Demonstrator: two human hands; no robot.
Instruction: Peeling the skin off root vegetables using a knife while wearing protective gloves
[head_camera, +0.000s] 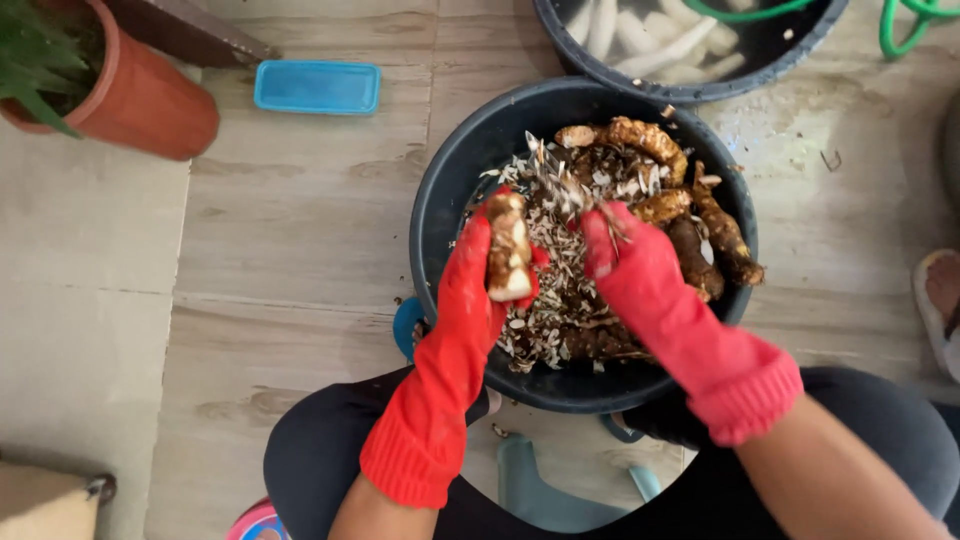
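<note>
1. Root piece (508, 248), half-peeled, stands upright in your left hand (470, 300), grip clamped around it, over the dark basin (440, 200) at its 9 o'clock side.
2. Your right hand (640, 270) has its grip closed on a blurred knife (560, 180), toward 12 o'clock.
3. Peelings (560, 300) and unpeeled roots (700, 230) fill the basin.

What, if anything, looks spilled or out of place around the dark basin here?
A few pale peel scraps lie scattered on the floor to the right of the dark basin, outside it. Otherwise nothing stands out: the left hand holds a half-peeled root over the basin.
</note>
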